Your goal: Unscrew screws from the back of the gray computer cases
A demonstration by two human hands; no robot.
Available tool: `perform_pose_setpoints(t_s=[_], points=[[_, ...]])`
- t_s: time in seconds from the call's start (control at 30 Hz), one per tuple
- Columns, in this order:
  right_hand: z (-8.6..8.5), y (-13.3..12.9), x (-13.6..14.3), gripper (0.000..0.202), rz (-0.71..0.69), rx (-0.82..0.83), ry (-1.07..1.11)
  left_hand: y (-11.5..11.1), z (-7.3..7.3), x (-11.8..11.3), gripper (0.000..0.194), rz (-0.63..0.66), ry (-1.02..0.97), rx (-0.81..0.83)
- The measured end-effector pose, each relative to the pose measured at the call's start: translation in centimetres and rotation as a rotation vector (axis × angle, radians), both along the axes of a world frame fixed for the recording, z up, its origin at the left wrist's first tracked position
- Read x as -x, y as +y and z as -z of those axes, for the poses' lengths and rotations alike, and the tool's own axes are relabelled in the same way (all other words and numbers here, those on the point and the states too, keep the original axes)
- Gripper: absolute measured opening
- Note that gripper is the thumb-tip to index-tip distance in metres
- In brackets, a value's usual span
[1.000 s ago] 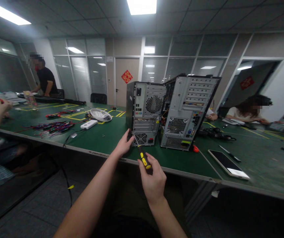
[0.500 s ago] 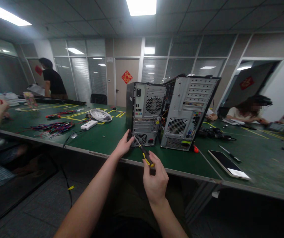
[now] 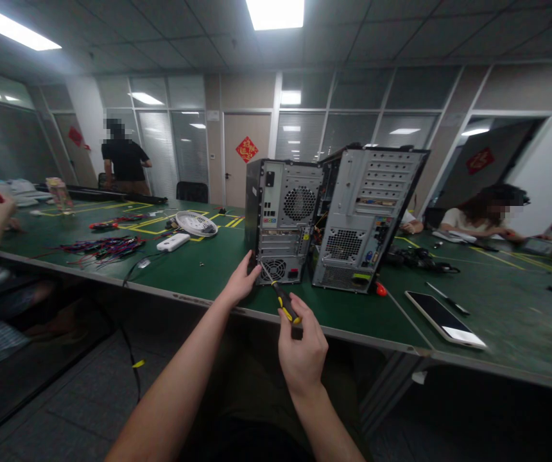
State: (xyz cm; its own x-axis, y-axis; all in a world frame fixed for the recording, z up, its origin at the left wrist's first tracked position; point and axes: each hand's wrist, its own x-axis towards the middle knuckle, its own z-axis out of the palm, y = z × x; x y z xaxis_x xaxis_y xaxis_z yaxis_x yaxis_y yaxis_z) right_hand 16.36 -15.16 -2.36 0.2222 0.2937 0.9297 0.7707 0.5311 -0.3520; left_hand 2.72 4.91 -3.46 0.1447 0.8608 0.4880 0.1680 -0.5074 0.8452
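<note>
My right hand (image 3: 305, 343) pinches the black-and-yellow handle of a screwdriver (image 3: 285, 303). The metal shaft slants up and left to the lower left back of a computer case (image 3: 283, 244), by its round fan grille. At that same lower corner my left hand (image 3: 243, 279) grips the case edge, the thumb close to the screwdriver's tip and the other fingers partly hidden. Whether the tip sits in a screw is too small to tell. A second, taller computer case (image 3: 348, 224) stands tilted-looking just to the right, its back also facing me.
On the green table (image 3: 199, 276) lie a white power bank-like device (image 3: 173, 242), a round white fan cover (image 3: 196, 223) and a pile of thin wires (image 3: 105, 248). To the right are a phone (image 3: 442, 317), a pen (image 3: 447, 298) and black cables (image 3: 420, 261). People sit at both sides.
Both my hands and the screwdriver look almost unmoved. In the background, the standing person in black has shifted right and turned.
</note>
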Motion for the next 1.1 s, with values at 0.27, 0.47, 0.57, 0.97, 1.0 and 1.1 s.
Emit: perform_pose_setpoints(t_s=[0.27,0.47,0.57,0.97,1.0,1.1], points=[[0.13,-0.02,-0.01,0.022,0.004,0.019,0.005,-0.11,-0.07,0.04,0.074,0.001,0.007,0.003],[0.08,-0.05,0.03,0.023,0.009,-0.01,0.005,-0.1,-0.05,-0.01,0.076,0.001,-0.011,0.012],[0.05,-0.05,0.03,0.023,0.006,-0.014,-0.002,-0.06,-0.07,0.03,0.076,0.006,-0.012,0.016],[0.17,0.07,0.0,0.021,0.014,-0.01,-0.002,-0.1,-0.14,0.07,0.077,0.008,-0.005,0.025],[0.17,0.07,0.0,0.022,0.014,-0.009,-0.003,-0.06,-0.1,0.06,0.077,0.006,0.0,0.021],[0.21,0.04,-0.01,0.022,0.013,-0.007,0.0,0.08,0.04,0.05,0.075,0.001,0.012,0.005]])
